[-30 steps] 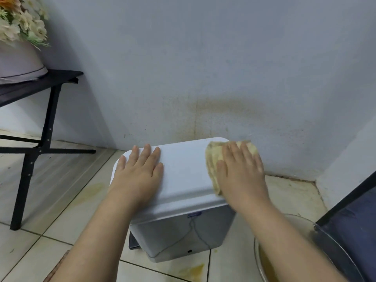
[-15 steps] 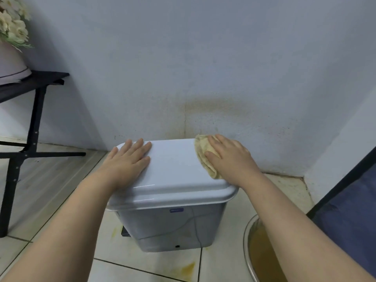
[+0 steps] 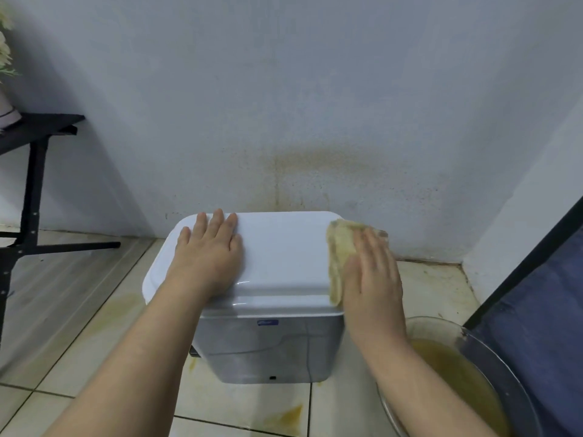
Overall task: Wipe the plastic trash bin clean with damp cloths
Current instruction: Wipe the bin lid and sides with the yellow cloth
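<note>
White bin [image 3: 271, 351] stands on tiled floor [image 3: 79, 294], against stained wall [image 3: 284, 105]. Left hand [image 3: 208, 257] flat on lid, fingers straight, grasping nothing. Right hand [image 3: 372, 279] presses yellow cloth [image 3: 339, 247] onto lid's right edge, fingers straight. Bowl [image 3: 492, 351] of murky yellow water right of bin; black table [image 3: 34, 127] left of bin.

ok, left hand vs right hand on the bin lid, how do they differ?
The left hand lies bare on the lid's left side; the right hand presses a yellowish cloth at the lid's right edge. The left hand looks sharp; the right hand is blurred. Both are open, fingers straight, pointing toward the wall.
</note>
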{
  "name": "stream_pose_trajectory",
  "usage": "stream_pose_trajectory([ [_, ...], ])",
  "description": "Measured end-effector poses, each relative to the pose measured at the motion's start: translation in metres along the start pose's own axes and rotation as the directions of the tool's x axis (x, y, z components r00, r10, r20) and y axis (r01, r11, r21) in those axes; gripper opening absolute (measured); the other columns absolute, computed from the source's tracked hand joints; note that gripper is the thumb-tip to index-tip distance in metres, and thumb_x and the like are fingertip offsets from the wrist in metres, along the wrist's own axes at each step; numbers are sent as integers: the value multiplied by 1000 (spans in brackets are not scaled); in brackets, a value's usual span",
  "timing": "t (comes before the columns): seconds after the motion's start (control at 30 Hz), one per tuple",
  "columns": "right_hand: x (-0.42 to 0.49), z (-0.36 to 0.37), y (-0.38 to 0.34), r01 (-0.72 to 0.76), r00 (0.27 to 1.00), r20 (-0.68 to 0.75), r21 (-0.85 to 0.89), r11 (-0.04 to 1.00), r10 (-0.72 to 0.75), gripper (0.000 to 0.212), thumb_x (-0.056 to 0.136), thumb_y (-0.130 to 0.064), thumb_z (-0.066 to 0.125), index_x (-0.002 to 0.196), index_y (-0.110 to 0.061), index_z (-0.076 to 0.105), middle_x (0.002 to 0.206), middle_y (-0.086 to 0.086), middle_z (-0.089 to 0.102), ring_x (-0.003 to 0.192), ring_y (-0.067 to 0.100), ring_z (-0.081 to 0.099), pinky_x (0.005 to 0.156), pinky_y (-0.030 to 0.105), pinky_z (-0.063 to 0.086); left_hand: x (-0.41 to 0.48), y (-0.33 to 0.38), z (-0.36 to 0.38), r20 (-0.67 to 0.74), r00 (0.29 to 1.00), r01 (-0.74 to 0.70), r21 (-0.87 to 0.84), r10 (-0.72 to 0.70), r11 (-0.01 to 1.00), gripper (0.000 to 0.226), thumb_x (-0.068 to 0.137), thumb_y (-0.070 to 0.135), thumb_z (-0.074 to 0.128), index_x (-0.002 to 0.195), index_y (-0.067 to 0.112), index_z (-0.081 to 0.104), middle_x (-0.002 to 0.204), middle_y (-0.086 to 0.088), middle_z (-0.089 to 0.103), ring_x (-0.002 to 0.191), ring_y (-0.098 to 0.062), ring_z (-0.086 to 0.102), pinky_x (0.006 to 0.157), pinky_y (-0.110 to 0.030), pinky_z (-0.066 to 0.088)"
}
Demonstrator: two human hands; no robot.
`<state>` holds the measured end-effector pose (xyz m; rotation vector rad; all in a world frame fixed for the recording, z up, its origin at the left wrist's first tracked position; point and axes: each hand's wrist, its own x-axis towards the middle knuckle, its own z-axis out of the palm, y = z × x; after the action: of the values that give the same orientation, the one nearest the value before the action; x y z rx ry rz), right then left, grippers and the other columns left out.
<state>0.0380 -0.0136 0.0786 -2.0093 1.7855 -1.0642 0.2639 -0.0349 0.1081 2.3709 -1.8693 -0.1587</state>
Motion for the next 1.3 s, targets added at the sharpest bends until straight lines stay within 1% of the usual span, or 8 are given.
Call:
stream_pose_trajectory([
  [0.1, -8, 4, -27, 244, 961, 195, -258, 935, -198, 66, 91, -46, -1, 148, -24, 22, 157, -4, 17, 146, 18, 3, 115, 36, -12, 1, 0, -3, 22, 1000, -22, 18, 22, 1000, 53, 99, 35, 10, 150, 27, -1, 159, 5, -8, 146, -18, -10, 117, -40, -3],
  [0.3, 86, 2, -24, 421, 802, 560, -280, 863, -209, 56, 95, -56, 23, 147, -40, 12, 158, -15, 8, 145, 14, 5, 117, 40, 6, -1, -4, -7, 66, 996, -66, 26, 64, 997, 53, 99, 35, 10, 150, 27, -6, 158, 7, -12, 145, -17, -13, 118, -39, -5],
  [0.47, 78, -8, 17, 278, 920, 313, -99, 955, -235, 53, 92, -50, 42, 142, -35, 36, 149, -8, 33, 131, 20, 29, 107, 30, 21, -2, -3, -4, 28, 999, -42, -20, 42, 999, 53, 99, 36, 12, 150, 31, -1, 159, 10, -7, 146, -15, -10, 117, -37, -4],
  [0.67, 45, -17, 49, 214, 948, 153, 348, 913, -280, 43, 86, -50, 43, 128, -40, 44, 132, -24, 38, 128, 3, 30, 100, 2, 15, -3, -2, -3, 8, 998, -60, -28, 60, 998, 52, 99, 36, 11, 150, 32, 1, 159, 11, -6, 146, -13, -9, 117, -35, -4],
  [0.83, 16, -13, 58, 316, 933, 61, 338, 887, -355, 41, 95, -46, 39, 135, -33, 37, 147, -18, 28, 140, 3, 19, 116, 19, 12, -1, -4, -2, 23, 998, -65, -8, 65, 998, 53, 98, 38, 11, 150, 32, 0, 159, 10, -7, 146, -15, -10, 117, -37, -4],
  [1.0, -10, -12, 53, 699, 714, 61, -112, 706, -697, 46, 96, -43, 39, 139, -29, 38, 148, -8, 35, 140, 24, 24, 116, 48, 14, -1, -4, -2, 43, 996, -81, 16, 81, 997, 53, 98, 38, 9, 149, 31, -5, 158, 9, -10, 145, -15, -12, 117, -37, -5],
  [1.13, -19, 9, 18, 779, 584, 58, -322, 538, -810, 49, 85, -21, 55, 132, -33, 52, 141, -8, 47, 131, 25, 44, 109, 49, 28, -2, -4, -5, 57, 994, -91, 25, 89, 996, 53, 99, 37, 9, 149, 30, -6, 158, 10, -11, 145, -15, -13, 117, -37, -5],
  [1.3, -9, -16, 48, 845, 460, 154, -378, 378, -874, 40, 93, -28, 48, 133, -28, 53, 145, -6, 43, 136, 25, 39, 105, 48, 36, -2, -5, -8, 88, 990, -112, 33, 109, 993, 53, 99, 37, 10, 149, 31, -7, 158, 10, -13, 145, -14, -14, 118, -37, -5],
])
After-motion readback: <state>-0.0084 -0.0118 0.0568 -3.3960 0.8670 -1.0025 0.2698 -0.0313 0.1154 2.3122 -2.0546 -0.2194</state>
